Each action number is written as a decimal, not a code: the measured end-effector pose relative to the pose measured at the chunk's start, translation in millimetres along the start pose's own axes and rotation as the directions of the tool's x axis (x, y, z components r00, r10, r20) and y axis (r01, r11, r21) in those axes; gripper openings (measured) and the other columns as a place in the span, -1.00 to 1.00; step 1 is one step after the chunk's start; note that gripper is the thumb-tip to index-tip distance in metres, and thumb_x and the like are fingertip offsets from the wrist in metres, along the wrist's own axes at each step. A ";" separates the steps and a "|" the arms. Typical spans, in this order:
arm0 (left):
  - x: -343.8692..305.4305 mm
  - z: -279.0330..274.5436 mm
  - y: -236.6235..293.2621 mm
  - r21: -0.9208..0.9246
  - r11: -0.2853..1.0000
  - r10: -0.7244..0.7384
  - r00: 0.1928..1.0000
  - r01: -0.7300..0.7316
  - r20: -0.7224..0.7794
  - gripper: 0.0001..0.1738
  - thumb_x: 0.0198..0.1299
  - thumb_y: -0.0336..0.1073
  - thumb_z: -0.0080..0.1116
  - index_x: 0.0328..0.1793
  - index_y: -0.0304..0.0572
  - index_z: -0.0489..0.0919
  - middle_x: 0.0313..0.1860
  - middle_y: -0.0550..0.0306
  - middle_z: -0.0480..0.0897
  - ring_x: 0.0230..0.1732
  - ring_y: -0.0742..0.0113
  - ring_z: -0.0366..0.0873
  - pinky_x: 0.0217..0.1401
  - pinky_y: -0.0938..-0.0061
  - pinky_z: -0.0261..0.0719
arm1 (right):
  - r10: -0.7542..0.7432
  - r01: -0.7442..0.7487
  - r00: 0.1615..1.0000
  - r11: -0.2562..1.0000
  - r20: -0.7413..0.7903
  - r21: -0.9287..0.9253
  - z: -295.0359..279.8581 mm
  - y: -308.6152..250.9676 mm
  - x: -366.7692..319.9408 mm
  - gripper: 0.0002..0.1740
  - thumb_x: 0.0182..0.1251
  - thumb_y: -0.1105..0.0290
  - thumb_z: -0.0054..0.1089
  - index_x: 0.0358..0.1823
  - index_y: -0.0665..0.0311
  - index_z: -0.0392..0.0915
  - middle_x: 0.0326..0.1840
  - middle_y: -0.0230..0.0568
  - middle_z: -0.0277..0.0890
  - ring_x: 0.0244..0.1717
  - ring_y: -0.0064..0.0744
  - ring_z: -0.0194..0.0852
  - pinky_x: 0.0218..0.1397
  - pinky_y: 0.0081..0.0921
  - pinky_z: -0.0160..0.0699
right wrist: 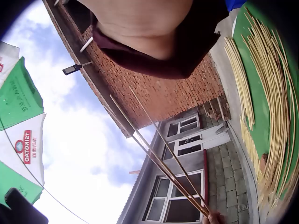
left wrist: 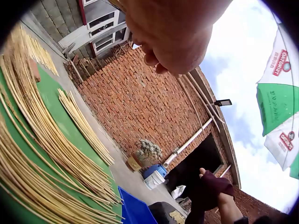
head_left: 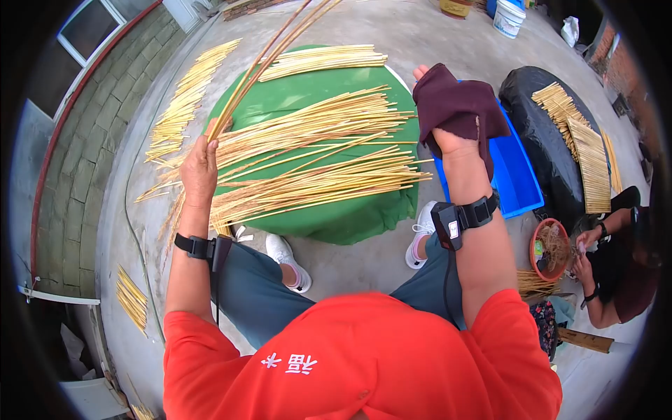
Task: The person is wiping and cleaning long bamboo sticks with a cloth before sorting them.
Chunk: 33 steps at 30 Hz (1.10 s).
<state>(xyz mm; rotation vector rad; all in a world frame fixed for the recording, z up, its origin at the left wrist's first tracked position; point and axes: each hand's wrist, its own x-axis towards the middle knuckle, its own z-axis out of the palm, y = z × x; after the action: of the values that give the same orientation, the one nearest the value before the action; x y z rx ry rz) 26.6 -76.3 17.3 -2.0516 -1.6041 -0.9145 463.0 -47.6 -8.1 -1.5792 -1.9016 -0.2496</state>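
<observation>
In the head view my left hand (head_left: 199, 168) grips a few long, thin dry stalks (head_left: 243, 89) near one end, and they slant up and away past the table. The same stalks show at the bottom of the right wrist view. My right hand (head_left: 453, 142) is raised beyond the table's right edge, palm upward, with a maroon cloth (head_left: 451, 101) draped over most of it. Fingertips (head_left: 421, 72) stick out straight past the cloth. Between the hands, loose bunches of straw-coloured stalks (head_left: 329, 129) lie across a green-covered table (head_left: 336, 227).
A blue bin (head_left: 518, 175) stands right of the table, beside a black-covered surface (head_left: 542, 140) with cut stalks. At lower right another person's hands (head_left: 584, 255) work near a red basket (head_left: 537, 269). More stalks (head_left: 192, 91) lie on the ground at left.
</observation>
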 end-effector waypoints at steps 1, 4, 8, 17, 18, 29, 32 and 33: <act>6.4 3.5 30.8 -0.029 0.999 0.044 0.999 -0.045 -0.018 -0.76 0.22 -0.16 -0.05 -0.39 -0.14 0.35 -0.59 -0.02 0.48 -0.56 -0.03 0.45 -0.58 0.24 0.35 | -0.001 0.003 1.000 0.990 -0.009 0.139 2.0 -20.3 0.7 -0.57 0.26 0.36 -0.32 0.11 0.48 0.13 0.20 0.13 0.07 0.25 -0.09 0.02 0.31 -0.25 -0.06; 12.4 21.0 91.7 -0.052 0.990 0.133 0.991 -0.133 0.008 -0.77 0.14 -0.21 0.05 -0.44 -0.15 0.33 -0.64 0.01 0.43 -0.59 0.03 0.44 -0.60 0.24 0.34 | -0.041 0.055 0.998 0.933 -0.047 0.355 15.2 -83.5 -13.2 -0.80 0.23 0.40 -0.17 -0.16 0.35 0.27 -0.18 -0.06 0.29 -0.09 -0.22 0.29 -0.07 -0.34 0.25; 1.7 51.2 133.9 -0.227 0.935 0.281 0.960 -0.274 0.002 -0.81 0.01 -0.31 0.12 -0.43 -0.17 0.34 -0.58 0.05 0.43 -0.51 0.09 0.45 -0.50 0.28 0.38 | 0.023 -0.018 1.000 0.824 -0.001 0.566 70.3 -134.6 -41.9 -0.90 0.16 0.45 -0.06 -0.33 0.32 0.36 -0.40 -0.22 0.37 -0.35 -0.44 0.39 -0.34 -0.53 0.35; -0.9 54.3 118.2 -0.564 0.789 0.191 0.776 0.242 0.601 -0.82 0.24 -0.25 -0.08 -0.24 -0.22 0.39 -0.51 0.07 0.50 -0.47 0.21 0.47 -0.42 0.38 0.39 | -0.250 0.251 0.968 0.967 -0.022 0.052 61.5 -121.8 -14.6 -0.75 0.19 0.33 -0.06 -0.12 0.22 0.43 -0.21 -0.20 0.50 -0.18 -0.41 0.46 -0.17 -0.56 0.38; -1.1 54.8 112.2 -0.608 0.721 0.232 0.711 0.332 0.664 -0.79 0.27 -0.22 -0.12 -0.25 -0.22 0.39 -0.57 0.17 0.46 -0.53 0.37 0.39 -0.46 0.45 0.35 | -0.207 0.220 0.970 0.971 0.128 -0.096 49.4 -127.0 -7.2 -0.75 0.14 0.30 -0.05 -0.18 0.21 0.45 -0.27 -0.23 0.50 -0.22 -0.39 0.48 -0.19 -0.55 0.41; -7.7 44.8 122.8 -0.395 0.917 0.241 0.865 -0.055 0.441 -0.78 0.22 -0.21 -0.10 -0.35 -0.22 0.32 -0.53 -0.12 0.49 -0.40 -0.13 0.46 -0.41 0.11 0.34 | 0.152 -0.167 0.941 -0.568 0.302 0.806 65.9 -140.1 -22.4 -0.83 0.21 0.40 -0.02 -0.31 0.38 0.46 -0.29 -0.11 0.50 -0.22 -0.31 0.46 -0.07 -0.48 0.42; -8.9 40.1 105.3 -0.309 0.942 0.255 0.873 -0.129 0.415 -0.79 0.19 -0.23 -0.07 -0.38 -0.21 0.30 -0.51 -0.08 0.48 -0.40 -0.09 0.46 -0.42 0.13 0.34 | 0.219 -0.041 0.905 -0.808 0.365 0.587 59.8 -95.0 -14.9 -0.82 0.19 0.37 0.02 -0.31 0.37 0.41 -0.27 -0.05 0.47 -0.23 -0.21 0.45 -0.03 -0.33 0.44; -10.5 40.2 95.3 -0.279 0.947 0.265 0.880 -0.161 0.393 -0.81 0.18 -0.25 -0.05 -0.38 -0.20 0.31 -0.52 -0.07 0.47 -0.40 -0.07 0.46 -0.42 0.14 0.34 | 0.225 0.010 0.918 -0.837 0.326 0.547 61.0 -76.0 -10.6 -0.82 0.21 0.36 0.02 -0.31 0.35 0.40 -0.26 -0.07 0.47 -0.23 -0.21 0.46 -0.02 -0.31 0.45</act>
<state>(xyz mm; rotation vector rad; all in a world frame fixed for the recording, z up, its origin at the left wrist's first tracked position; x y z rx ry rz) 126.7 -84.0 -9.7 -2.6879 -1.4724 -0.6294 371.2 -43.7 -42.4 0.0044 -0.3436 1.4998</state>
